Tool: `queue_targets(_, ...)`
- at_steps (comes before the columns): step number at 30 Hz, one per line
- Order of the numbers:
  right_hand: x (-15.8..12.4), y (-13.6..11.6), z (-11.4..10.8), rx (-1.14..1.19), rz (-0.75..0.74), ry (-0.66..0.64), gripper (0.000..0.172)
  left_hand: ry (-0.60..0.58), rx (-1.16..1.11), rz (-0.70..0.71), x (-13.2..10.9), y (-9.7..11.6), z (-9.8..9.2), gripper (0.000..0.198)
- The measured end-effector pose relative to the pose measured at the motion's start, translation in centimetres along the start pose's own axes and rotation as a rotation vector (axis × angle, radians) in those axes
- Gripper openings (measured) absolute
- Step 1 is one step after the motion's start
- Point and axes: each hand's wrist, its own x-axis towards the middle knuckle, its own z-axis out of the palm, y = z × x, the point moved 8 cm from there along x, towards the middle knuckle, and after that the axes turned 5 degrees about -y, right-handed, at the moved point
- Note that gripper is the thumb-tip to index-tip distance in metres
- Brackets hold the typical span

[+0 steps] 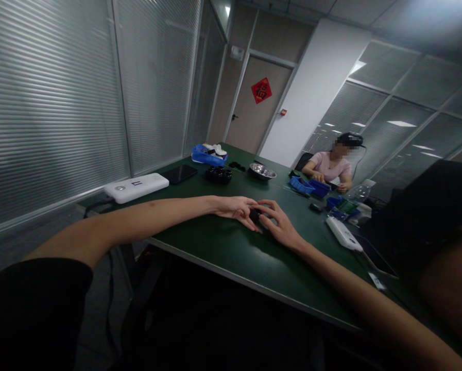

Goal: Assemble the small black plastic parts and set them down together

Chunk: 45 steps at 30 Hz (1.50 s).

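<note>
Over the green table (215, 242), my left hand (239, 208) and my right hand (277, 221) meet at a small, dark, rounded object (255, 215). Fingers of both hands close round it from either side, so much of it is covered and its kind cannot be made out. Beyond my left hand sits a cluster of glossy black round pieces (218, 175). Farther back, a shiny metal bowl (262, 172) stands on the table, with some small black pieces (237, 166) beside it.
A white power bank (137, 187) and a black phone (179, 174) lie at the left. A blue basket (209, 155) with white and dark items stands behind. Across the table sits a person (331, 164) near blue trays (302, 185). Another white power bank (343, 233) and a tablet (375, 256) lie right.
</note>
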Motion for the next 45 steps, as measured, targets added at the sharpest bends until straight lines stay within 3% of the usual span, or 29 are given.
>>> queue_targets(7,0.01,0.15,0.10,0.005,0.025,0.020,0.038,-0.021,0.043,0.002,0.19,-0.05,-0.03,0.065)
queue_targets(13,-0.07,-0.12,-0.18,0.019,0.021,0.067,0.028,0.012,0.064,-0.029,0.14,-0.11,-0.05,0.069)
queue_targets(22,-0.02,-0.08,-0.23,0.054,0.018,0.060,0.032,0.000,0.081,-0.018,0.34,-0.17,-0.10,0.069)
queue_targets(28,-0.04,0.09,-0.29,0.063,0.034,0.077,0.023,0.013,0.071,-0.032,0.36,-0.29,-0.19,0.066)
queue_targets(38,-0.02,0.11,-0.33,0.075,0.030,0.089,0.028,0.006,0.076,-0.022,0.34,-0.19,-0.02,0.064)
queue_targets(45,-0.06,-0.20,-0.24,0.054,0.013,0.056,0.028,0.024,0.076,-0.023,0.26,-0.09,0.07,0.074)
